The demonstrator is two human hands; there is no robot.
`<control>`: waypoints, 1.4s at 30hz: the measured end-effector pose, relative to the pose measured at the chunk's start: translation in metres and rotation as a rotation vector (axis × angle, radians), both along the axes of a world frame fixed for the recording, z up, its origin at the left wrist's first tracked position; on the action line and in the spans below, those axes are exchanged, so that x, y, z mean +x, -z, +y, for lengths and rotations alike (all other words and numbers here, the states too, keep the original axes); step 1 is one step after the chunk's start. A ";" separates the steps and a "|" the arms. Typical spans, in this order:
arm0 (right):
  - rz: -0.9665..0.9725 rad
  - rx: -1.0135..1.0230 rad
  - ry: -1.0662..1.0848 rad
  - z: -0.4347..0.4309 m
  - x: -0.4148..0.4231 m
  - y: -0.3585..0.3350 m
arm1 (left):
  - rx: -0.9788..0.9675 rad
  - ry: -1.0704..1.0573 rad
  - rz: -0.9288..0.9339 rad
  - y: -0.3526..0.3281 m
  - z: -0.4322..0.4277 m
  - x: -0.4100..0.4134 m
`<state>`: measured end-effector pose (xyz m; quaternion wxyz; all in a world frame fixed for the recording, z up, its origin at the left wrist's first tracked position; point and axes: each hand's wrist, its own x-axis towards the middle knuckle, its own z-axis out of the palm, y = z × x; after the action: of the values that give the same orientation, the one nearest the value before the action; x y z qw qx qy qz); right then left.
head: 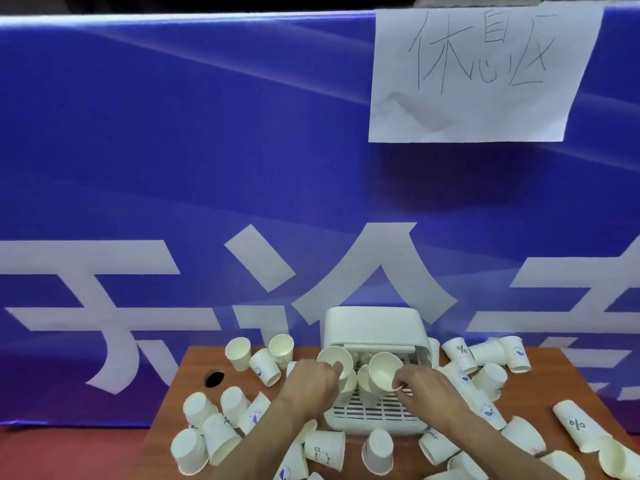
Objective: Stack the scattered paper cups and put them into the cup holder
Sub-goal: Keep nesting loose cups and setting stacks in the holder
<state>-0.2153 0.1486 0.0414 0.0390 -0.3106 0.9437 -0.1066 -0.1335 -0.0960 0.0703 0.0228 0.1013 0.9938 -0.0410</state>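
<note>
The left hand (313, 379) has a grip on one cup (334, 357), the right hand (427, 386) a grip on another cup (384, 368) just beside it, above the cup holder (372, 329), probably to nest them.

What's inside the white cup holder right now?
In the cup holder, on its slatted tray, sit at least two cups, partly hidden by the left hand and right hand, each holding another cup above. The back, under its lid, is hidden.
</note>
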 end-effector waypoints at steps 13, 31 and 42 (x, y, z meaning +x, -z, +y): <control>0.000 -0.011 -0.009 0.000 -0.007 0.034 | 0.034 0.031 0.014 0.037 0.019 0.013; 0.103 -0.198 0.020 -0.009 -0.011 0.080 | 0.168 -0.042 0.094 0.078 0.002 -0.003; 0.082 -0.243 0.071 -0.023 -0.004 0.099 | 0.144 -0.021 0.069 0.095 0.002 -0.018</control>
<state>-0.2189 0.1254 -0.0576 -0.0411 -0.2836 0.9350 -0.2087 -0.1511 -0.0942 -0.0244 -0.0183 0.0910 0.9953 0.0274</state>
